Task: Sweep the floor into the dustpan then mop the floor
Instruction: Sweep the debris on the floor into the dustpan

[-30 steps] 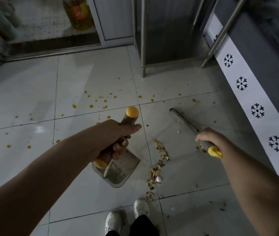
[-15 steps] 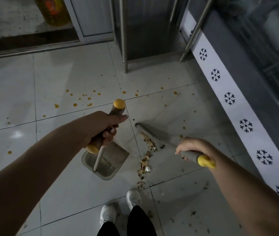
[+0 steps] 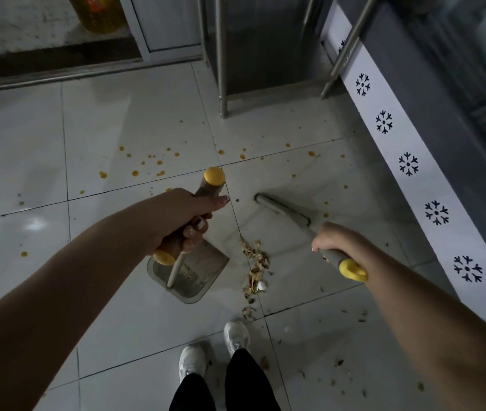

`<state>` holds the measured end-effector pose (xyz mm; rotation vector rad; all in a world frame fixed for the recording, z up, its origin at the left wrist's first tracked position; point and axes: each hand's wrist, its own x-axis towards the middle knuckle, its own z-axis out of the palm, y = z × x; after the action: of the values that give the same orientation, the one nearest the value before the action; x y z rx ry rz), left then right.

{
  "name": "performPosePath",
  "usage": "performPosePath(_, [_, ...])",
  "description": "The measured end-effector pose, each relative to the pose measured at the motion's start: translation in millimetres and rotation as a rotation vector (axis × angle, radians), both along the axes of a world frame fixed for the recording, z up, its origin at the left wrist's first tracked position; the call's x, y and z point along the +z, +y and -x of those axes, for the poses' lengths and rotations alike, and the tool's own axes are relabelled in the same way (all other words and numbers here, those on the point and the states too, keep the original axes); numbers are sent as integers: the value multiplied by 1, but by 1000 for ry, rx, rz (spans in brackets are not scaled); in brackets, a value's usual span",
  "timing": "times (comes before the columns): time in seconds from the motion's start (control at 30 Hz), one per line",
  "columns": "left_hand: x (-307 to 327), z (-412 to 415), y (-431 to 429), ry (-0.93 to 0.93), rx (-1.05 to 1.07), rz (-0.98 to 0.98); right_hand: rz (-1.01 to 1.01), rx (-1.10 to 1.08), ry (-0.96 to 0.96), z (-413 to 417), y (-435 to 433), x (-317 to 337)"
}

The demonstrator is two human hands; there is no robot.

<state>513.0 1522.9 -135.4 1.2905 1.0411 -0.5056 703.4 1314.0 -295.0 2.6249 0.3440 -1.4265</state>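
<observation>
Mid-sweep, scraps lined up right at the dustpan's lip

Left hand [image 3: 188,221] has its fingers wrapped round the yellow-capped handle, holding the dustpan [image 3: 197,277] flat on the floor [image 3: 57,143] at centre frame. Just right of its open edge is the scrap pile [image 3: 256,262], a thin line running top to bottom. The broom head [image 3: 283,209] is above and right of that, slanting upper left to lower right. The right hand [image 3: 339,241] grips the broom handle and is closer to the pile, so I'd guess a push toward the lower left next. Half a second back the head was touching the top of the pile, now it's pulled clear. Pan and pile look unmoved.
</observation>
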Motion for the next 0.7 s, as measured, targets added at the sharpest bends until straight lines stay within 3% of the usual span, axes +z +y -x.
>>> performPosePath(0.23, [-1,21,-6,-10,-51,-40,46,126,28,57,-6,-39])
performPosePath(0.47, [3,72,-25,-28,-108,-69,111,256,76,122,-56,-38])
performPosePath(0.7, [15,142,-48,-66,-141,-80,111,198,137,216,-120,-36])
